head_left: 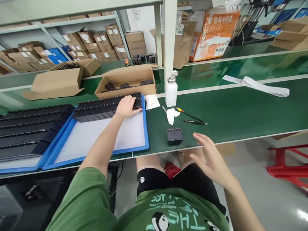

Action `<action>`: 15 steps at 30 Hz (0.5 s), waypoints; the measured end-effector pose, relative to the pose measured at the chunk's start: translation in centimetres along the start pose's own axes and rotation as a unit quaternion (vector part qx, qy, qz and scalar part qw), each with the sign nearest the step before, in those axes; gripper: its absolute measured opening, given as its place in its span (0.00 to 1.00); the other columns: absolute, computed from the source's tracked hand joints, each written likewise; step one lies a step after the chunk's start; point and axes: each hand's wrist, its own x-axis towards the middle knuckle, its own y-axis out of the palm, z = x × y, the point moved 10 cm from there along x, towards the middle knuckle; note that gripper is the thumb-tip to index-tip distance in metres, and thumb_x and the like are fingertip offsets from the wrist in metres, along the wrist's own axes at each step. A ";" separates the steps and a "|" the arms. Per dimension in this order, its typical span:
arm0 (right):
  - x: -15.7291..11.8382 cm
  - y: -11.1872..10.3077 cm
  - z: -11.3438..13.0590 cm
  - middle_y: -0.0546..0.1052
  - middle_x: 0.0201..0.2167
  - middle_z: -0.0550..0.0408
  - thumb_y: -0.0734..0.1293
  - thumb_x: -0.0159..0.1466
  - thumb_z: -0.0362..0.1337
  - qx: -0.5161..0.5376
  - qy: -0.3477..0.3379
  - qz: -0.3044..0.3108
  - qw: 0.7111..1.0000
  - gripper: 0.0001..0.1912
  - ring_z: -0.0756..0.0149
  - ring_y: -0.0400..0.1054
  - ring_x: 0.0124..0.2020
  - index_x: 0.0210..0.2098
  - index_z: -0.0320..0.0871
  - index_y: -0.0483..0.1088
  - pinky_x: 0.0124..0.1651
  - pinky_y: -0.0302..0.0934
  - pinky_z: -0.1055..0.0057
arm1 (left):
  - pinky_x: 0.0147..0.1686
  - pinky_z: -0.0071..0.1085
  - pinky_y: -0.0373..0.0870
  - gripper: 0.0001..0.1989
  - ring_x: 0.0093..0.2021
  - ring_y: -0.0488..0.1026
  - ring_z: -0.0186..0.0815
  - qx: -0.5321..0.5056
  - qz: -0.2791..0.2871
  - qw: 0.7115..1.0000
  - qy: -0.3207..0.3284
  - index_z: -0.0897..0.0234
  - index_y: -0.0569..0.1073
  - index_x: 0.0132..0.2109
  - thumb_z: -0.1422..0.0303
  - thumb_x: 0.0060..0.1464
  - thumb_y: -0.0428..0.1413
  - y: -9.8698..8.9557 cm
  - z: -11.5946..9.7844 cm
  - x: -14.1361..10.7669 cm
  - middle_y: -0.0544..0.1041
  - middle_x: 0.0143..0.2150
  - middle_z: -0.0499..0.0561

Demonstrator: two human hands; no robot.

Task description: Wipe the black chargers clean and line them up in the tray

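Observation:
My left hand is at the right end of a row of black power adapters with metal pins pointing up. Its fingers and thumb close around the end adapter, partly covering it. The row runs along the far side of a blue-rimmed tray with a white bottom. My right hand hovers over the bench's front edge, fingers apart, holding nothing. Left of it, two more black adapters stand side by side on the green bench, pins up.
A second blue tray, at left, holds several adapter rows. Behind stands an open cardboard box with black pieces. A white pump bottle, white tissue, tweezers and a white strap lie farther right. A red stool stands below.

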 end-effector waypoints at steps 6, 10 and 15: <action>-0.4 -0.7 -0.3 0.61 0.68 0.50 0.63 0.70 0.45 -0.004 0.027 -0.016 1.000 0.28 0.53 0.59 0.67 0.68 0.59 0.55 0.63 0.66 0.52 | 0.58 0.50 0.65 0.27 0.58 0.68 0.46 0.006 -0.004 1.000 0.008 0.64 0.69 0.58 0.50 0.62 0.55 -0.4 -0.2 0.1 0.70 0.59 0.58; 3.3 1.6 -0.8 0.61 0.68 0.49 0.67 0.68 0.48 0.017 -0.005 0.052 0.999 0.33 0.51 0.58 0.68 0.68 0.58 0.54 0.64 0.63 0.48 | 0.59 0.50 0.62 0.31 0.59 0.66 0.50 -0.027 -0.005 1.000 -0.006 0.67 0.67 0.59 0.48 0.59 0.56 -0.3 -0.2 0.2 0.69 0.58 0.61; 8.2 5.4 -1.4 0.68 0.63 0.47 0.76 0.58 0.49 0.028 -0.037 0.107 0.993 0.44 0.48 0.63 0.61 0.68 0.53 0.55 0.60 0.66 0.48 | 0.59 0.55 0.61 0.33 0.60 0.64 0.61 -0.071 -0.004 0.996 -0.051 0.73 0.66 0.60 0.52 0.56 0.56 -1.1 -0.1 -0.7 0.68 0.58 0.71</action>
